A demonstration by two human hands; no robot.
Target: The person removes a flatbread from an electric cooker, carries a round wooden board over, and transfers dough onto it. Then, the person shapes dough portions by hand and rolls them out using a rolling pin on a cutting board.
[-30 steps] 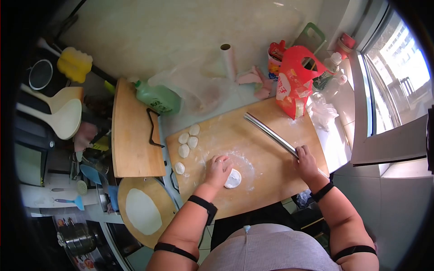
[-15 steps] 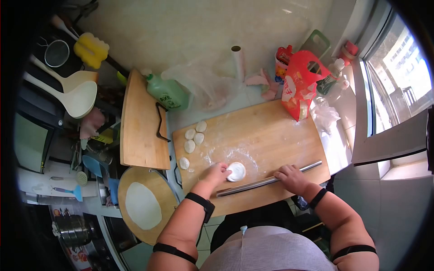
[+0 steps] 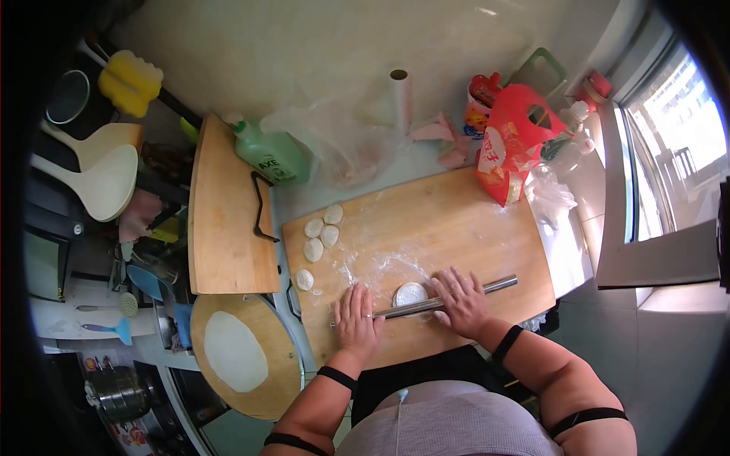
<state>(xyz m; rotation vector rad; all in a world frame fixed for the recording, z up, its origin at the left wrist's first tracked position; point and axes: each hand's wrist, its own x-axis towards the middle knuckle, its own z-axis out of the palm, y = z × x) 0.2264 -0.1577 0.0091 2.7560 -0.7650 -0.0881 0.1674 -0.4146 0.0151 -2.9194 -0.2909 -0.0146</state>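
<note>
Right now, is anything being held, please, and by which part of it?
Nothing is clasped, but the metal rolling pin lies under the left grip, flat near its left end, and the right grip, flat right of its middle.

We've got a glossy metal pin [image 3: 411,308], matt floured dough [image 3: 411,292], smooth wooden board [image 3: 449,220], shiny plastic bag [image 3: 511,125], ribbed matt cloth top [image 3: 479,416].

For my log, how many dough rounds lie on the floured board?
6: four rounds clustered left on the board, fifth round below, sixth round partly hidden by the rolling pin.
</note>
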